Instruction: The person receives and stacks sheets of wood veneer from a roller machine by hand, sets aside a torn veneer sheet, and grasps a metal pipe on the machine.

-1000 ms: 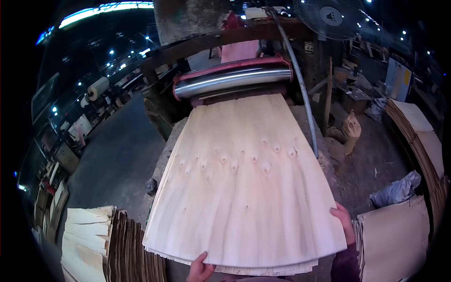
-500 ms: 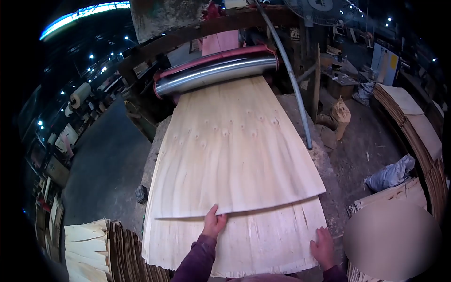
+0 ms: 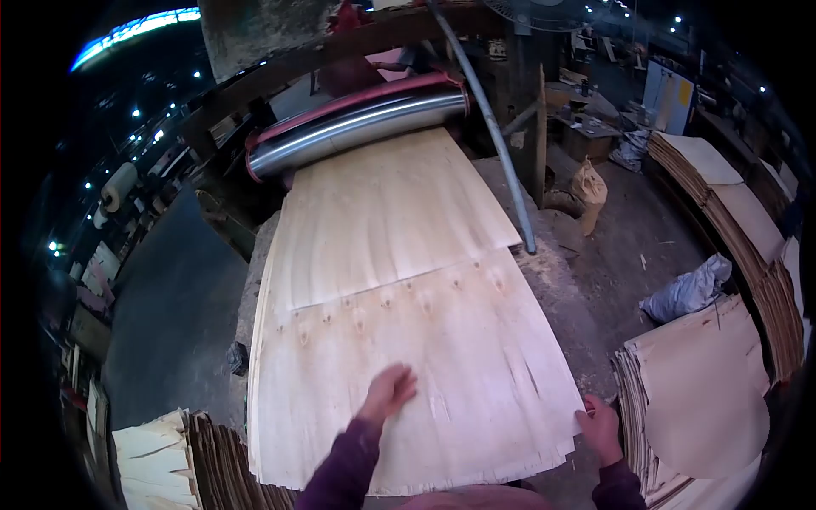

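Observation:
A light wood veneer sheet [image 3: 382, 212] lies partly under the shiny metal roller [image 3: 365, 127], its near edge across the middle of the stack. Below it, another veneer sheet [image 3: 442, 425] with knots tops the stack. Above this sheet is my left hand [image 3: 391, 391], off the moving sheet's edge, fingers partly bent and blurred; whether they touch the surface is unclear. My right hand [image 3: 599, 425] is at the stack's right edge, its thumb and fingers closed around the edge of the top sheet.
A metal pipe [image 3: 493, 127] slants down right of the roller. Veneer stacks stand at the lower left [image 3: 153, 459], lower right [image 3: 697, 382] and far right [image 3: 748, 212]. A grey plastic bag [image 3: 688, 289] lies near the right stacks. Part of a person [image 3: 348, 68] shows behind the roller.
The upper sheet has moved away from me toward the roller, uncovering more of the sheet below. My left hand has let go of its near edge. The view has shifted to the right.

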Available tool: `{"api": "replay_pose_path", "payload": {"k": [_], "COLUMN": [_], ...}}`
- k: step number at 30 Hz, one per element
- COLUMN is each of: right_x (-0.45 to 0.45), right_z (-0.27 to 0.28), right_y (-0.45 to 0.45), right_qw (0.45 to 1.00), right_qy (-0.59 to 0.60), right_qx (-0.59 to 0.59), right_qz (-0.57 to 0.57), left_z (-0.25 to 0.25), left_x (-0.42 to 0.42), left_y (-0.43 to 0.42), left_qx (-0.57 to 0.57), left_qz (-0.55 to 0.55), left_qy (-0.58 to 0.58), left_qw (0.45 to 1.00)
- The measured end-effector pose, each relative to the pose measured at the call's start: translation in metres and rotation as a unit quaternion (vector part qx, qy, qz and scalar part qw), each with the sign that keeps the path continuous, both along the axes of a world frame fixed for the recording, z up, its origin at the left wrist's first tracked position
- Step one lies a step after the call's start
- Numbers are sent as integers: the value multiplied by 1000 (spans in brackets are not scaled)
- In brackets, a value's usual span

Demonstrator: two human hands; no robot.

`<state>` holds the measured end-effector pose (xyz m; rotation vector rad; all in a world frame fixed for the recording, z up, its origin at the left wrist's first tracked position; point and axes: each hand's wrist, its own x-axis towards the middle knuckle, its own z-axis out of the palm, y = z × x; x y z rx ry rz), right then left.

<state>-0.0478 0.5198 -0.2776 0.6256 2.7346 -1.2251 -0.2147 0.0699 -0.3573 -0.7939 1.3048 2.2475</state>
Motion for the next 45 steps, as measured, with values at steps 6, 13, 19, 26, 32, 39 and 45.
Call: {"api": "replay_pose_path", "payload": {"k": [6,13,19,26,32,39,45], "right_x": [-44,-58,-33,-33,-19,-79,-26], "right_z": [40,161,46,2,128,37,-66], "right_y": [-6,-30,8,18,12,-6,-33], "right_qw": [892,807,781,810,833,678,979], "right_qy": [-57,20,57,11,62,84,129], "right_qx": [-438,-562,-622,-586,-540,-716,-151], "right_qz": [99,182,23,27,99,-142,51], "left_z": [43,41,114,35,94,78,51], "left_x": [216,318,278,266,305,188,77], "left_y": [-12,-7,-2,-34,15,-28,-48], "left_qx": [148,305,292,122,106,245,206], "left_qz": [17,94,272,198,316,249,265], "left_qy": [-112,39,149,26,-31,72,70], "left_qw": [983,947,905,972,942,934,940]}}
